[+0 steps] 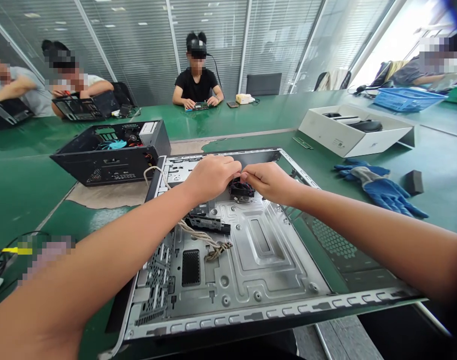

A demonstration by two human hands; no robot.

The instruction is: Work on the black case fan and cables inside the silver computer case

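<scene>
An empty silver computer case (266, 260) lies open on the green table in front of me. My left hand (211, 176) and my right hand (269, 181) meet over its far end, both with fingers curled. Between and just under them sits a small black fan (241, 191), which both hands grip at its top edge. A braided beige cable bundle (198, 235) runs from the case's left wall across the floor of the case. A black bracket (207, 223) lies near it.
A second, black computer case (111, 152) with parts inside stands at the left. An open white box (354, 131), blue gloves (378, 184) and a small black block (414, 182) lie right. A blue basket (406, 98) sits farther back. Several people sit along the far side.
</scene>
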